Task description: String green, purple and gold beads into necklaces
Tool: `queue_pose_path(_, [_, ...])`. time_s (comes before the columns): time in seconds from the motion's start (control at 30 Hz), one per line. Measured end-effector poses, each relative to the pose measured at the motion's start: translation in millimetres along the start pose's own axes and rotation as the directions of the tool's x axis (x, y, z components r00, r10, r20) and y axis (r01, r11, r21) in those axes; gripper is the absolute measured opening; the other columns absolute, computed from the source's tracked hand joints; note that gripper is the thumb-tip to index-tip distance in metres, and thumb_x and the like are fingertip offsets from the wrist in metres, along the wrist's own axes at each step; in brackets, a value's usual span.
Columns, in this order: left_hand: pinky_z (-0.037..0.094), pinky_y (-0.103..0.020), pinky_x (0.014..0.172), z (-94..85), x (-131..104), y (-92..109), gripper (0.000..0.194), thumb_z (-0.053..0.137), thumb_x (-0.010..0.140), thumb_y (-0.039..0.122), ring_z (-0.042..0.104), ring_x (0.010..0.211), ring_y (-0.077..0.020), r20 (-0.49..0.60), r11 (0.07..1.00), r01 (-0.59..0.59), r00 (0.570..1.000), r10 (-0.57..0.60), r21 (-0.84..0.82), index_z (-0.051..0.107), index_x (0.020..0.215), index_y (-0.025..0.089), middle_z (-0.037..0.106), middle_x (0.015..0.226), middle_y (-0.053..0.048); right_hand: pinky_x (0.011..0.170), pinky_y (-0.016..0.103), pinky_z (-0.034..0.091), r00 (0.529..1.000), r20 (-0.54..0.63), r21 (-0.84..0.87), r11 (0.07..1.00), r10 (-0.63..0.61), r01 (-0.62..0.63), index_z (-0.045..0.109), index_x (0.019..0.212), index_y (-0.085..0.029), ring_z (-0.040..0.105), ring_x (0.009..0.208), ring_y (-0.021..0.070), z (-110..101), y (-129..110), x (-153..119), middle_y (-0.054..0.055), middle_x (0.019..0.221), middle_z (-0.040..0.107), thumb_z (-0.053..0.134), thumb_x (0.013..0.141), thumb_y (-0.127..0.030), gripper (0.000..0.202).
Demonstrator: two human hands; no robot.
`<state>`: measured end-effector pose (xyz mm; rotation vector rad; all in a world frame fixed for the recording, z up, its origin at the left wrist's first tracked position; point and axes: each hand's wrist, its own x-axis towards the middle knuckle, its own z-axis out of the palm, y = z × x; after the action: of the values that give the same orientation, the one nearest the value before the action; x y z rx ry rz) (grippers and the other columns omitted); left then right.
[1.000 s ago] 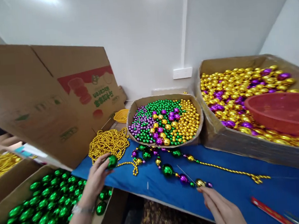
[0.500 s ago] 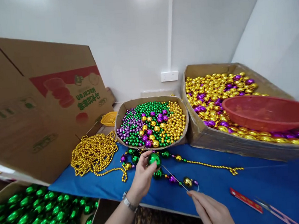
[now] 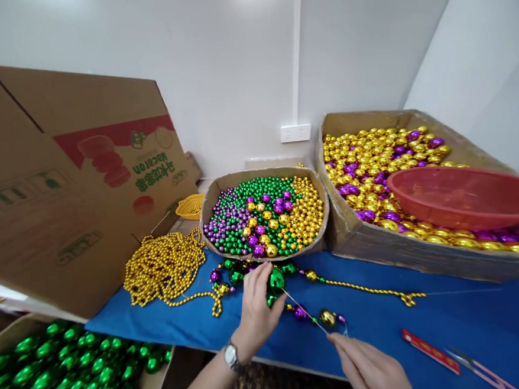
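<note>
My left hand [image 3: 259, 304], with a watch on the wrist, has its fingers around the left side of a large green bead [image 3: 276, 281]. A thin needle [image 3: 306, 313] runs from that bead down to my right hand [image 3: 369, 361], which pinches its lower end. Beneath the needle on the blue cloth [image 3: 375, 322] lies strung beadwork with a purple bead [image 3: 300, 312] and a gold bead [image 3: 327, 318]. A gold bead chain [image 3: 363, 286] stretches right from the beadwork.
A box of small mixed beads [image 3: 326, 228] stands behind my hands. Gold chains [image 3: 164, 266] lie left of it. A large box [image 3: 406, 252] holds gold and purple beads and a red basket [image 3: 455, 198]. Scissors [image 3: 480, 368] lie front right; green beads [image 3: 45, 375] sit lower left.
The large green bead has shifted slightly right along the needle's upper end. My left hand has turned, its back and the watch face now showing. My right hand has barely moved.
</note>
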<state>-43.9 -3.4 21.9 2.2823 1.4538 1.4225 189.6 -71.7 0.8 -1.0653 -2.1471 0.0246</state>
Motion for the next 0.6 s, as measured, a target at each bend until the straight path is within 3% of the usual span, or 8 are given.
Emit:
queue_pose_path(0.17, [0.037, -0.047, 0.102, 9.7, -12, -2, 0.061, 0.048, 0.083, 0.001, 0.048, 0.121, -0.0267, 0.059, 0.953, -0.299, 0.953, 0.296, 0.051, 0.036, 0.139, 0.022, 0.057, 0.128, -0.012, 0.062, 0.018, 0.055, 0.993, 0.068, 0.083, 0.991, 0.098, -0.103, 0.062, 0.103, -0.019, 0.071, 0.073, 0.0144, 2, -11, 7, 0.005, 0.087, 0.074, 0.036, 0.093, -0.02, 0.028])
queue_pose_path(0.27, [0.037, -0.049, 0.104, 18.5, -20, 3, 0.062, 0.045, 0.082, -0.003, 0.047, 0.123, -0.0269, 0.058, 0.936, -0.351, 0.935, 0.349, 0.022, 0.039, 0.138, 0.022, 0.06, 0.123, -0.012, 0.06, 0.017, 0.055, 0.986, 0.074, 0.122, 0.98, 0.148, -0.156, 0.061, 0.103, -0.02, 0.071, 0.07, 0.0135, 10, -15, 11, 0.005, 0.086, 0.074, 0.032, 0.094, -0.021, 0.03])
queue_pose_path(0.4, [0.038, -0.055, 0.101, 19.6, -26, 14, 0.06, 0.052, 0.079, 0.001, 0.036, 0.13, -0.032, 0.01, 0.963, -0.258, 0.966, 0.26, -0.07, 0.044, 0.134, 0.023, 0.052, 0.128, -0.014, 0.062, 0.017, 0.055, 0.989, 0.017, 0.093, 0.984, 0.15, -0.151, 0.061, 0.103, -0.018, 0.071, 0.073, 0.0141, 21, -9, 5, 0.006, 0.088, 0.074, 0.033, 0.095, -0.022, 0.03])
queue_pose_path(0.5, [0.038, -0.055, 0.101, 15.1, -28, 24, 0.048, 0.057, 0.079, 0.009, 0.033, 0.13, -0.0337, 0.054, 0.968, -0.094, 0.993, 0.11, -0.232, 0.051, 0.125, 0.024, 0.04, 0.135, -0.014, 0.062, 0.019, 0.056, 0.992, -0.044, 0.039, 0.992, 0.117, -0.116, 0.063, 0.101, -0.018, 0.071, 0.072, 0.0148, 26, -1, -3, 0.007, 0.087, 0.074, 0.034, 0.095, -0.022, 0.03])
queue_pose_path(0.6, [0.042, -0.05, 0.099, 15.9, -28, 29, 0.031, 0.054, 0.083, 0.013, 0.038, 0.127, -0.0308, 0.027, 0.922, 0.076, 0.997, -0.071, -0.379, 0.06, 0.11, 0.026, 0.033, 0.138, -0.011, 0.062, 0.02, 0.056, 0.993, -0.075, 0.009, 0.996, 0.094, -0.094, 0.064, 0.102, -0.018, 0.071, 0.072, 0.0153, 28, 2, -8, 0.006, 0.086, 0.074, 0.035, 0.094, -0.022, 0.031])
